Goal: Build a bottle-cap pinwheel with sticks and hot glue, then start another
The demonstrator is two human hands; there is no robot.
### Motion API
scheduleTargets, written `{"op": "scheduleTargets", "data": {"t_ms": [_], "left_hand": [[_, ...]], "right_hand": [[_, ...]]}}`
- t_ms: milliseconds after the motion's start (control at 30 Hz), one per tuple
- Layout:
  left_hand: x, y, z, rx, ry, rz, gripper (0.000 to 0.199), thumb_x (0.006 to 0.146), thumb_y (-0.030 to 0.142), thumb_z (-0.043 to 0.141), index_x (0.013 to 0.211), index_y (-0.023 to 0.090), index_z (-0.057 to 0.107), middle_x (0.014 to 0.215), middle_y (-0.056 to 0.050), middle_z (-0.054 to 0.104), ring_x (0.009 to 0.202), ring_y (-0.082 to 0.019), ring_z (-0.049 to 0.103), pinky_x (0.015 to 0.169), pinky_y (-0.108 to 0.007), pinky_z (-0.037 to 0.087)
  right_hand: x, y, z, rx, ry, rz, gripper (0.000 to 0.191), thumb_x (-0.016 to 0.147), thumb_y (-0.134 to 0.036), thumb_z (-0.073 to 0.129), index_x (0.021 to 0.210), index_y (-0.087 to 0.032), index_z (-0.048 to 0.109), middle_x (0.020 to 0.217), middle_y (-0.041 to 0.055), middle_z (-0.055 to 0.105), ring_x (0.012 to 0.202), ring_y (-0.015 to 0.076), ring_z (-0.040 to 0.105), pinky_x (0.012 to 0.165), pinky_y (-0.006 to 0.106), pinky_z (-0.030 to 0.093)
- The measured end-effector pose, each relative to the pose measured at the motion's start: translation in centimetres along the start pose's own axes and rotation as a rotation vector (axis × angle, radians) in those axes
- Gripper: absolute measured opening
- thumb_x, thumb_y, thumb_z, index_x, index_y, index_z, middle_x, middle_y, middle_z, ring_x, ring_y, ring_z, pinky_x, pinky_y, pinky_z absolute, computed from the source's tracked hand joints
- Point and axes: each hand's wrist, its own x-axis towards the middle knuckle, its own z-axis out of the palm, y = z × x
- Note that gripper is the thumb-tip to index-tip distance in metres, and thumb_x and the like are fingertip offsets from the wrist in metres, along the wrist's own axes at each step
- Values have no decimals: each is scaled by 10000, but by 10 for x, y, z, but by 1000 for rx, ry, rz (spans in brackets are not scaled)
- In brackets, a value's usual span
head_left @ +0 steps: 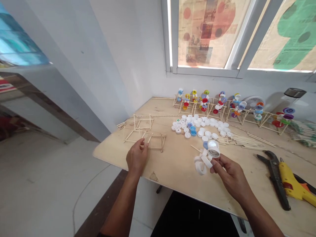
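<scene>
We are at a white-walled corner, with a plywood table (172,174) running beneath a window with printed blinds. Our right hand (230,174) is closed, thumb and fingers pinching a cluster of white plastic bottle caps (203,163) on a thin wooden stick (195,148). Our left hand (137,157) is loosely open, fingers lightly curled, at the near side of a bare frame of wooden sticks (155,142); we cannot tell whether its fingertips touch the frame. We judge the step in hand to be building up this cap cluster, and the next move calls for a steady pinch so the caps stay aligned. Measuring from the pile of loose caps (197,126): the bare frame lies to its left, a row of cap-laden stick frames (219,107) behind it, loose sticks (247,141) to its right, and pliers (275,177) and a yellow glue gun (292,186) farther right.
</scene>
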Motion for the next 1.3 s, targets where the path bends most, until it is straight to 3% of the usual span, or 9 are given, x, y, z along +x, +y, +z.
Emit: {"op": "scheduleTargets", "data": {"t_ms": [333, 600, 733, 900, 1300], "left_hand": [[-4, 0, 15, -136, -52, 28, 312, 788, 305, 510, 1048, 192, 640, 864, -80, 719, 759, -222, 665, 708, -316, 484], [-28, 15, 17, -352, -222, 101, 316, 789, 354, 506, 1028, 187, 629, 846, -52, 718, 754, -194, 674, 733, -309, 518], [-39, 24, 17, -349, -286, 162, 285, 796, 329, 502, 1014, 199, 634, 837, -44, 721, 784, -198, 679, 741, -317, 521], [-44, 25, 17, -308, -273, 186, 283, 802, 326, 503, 1013, 196, 640, 867, -55, 723, 817, -213, 677, 777, -348, 516], [-45, 26, 16, -363, -225, 171, 278, 795, 343, 519, 989, 200, 656, 852, -44, 720, 782, -192, 670, 753, -322, 523]], "right_hand": [[2, 0, 0, -21, -35, -13, 372, 896, -465, 415, 672, -209, 568, 646, 16, 593, 616, 158, 531, 526, 240, 391], [7, -18, 3, -17, 48, -74, 318, 889, -413, 444, 684, -209, 576, 638, -2, 607, 598, 151, 548, 554, 240, 417], [14, -26, 7, -4, 118, -142, 244, 873, -352, 481, 697, -213, 578, 636, -13, 595, 612, 149, 554, 593, 238, 428], [22, -32, 20, -8, 192, -218, 190, 858, -314, 511, 714, -214, 583, 685, 0, 602, 654, 162, 553, 633, 259, 428], [38, -32, 48, -22, 221, -325, 137, 870, -285, 514, 791, -226, 610, 810, 33, 672, 819, 210, 593, 762, 357, 439]]}}
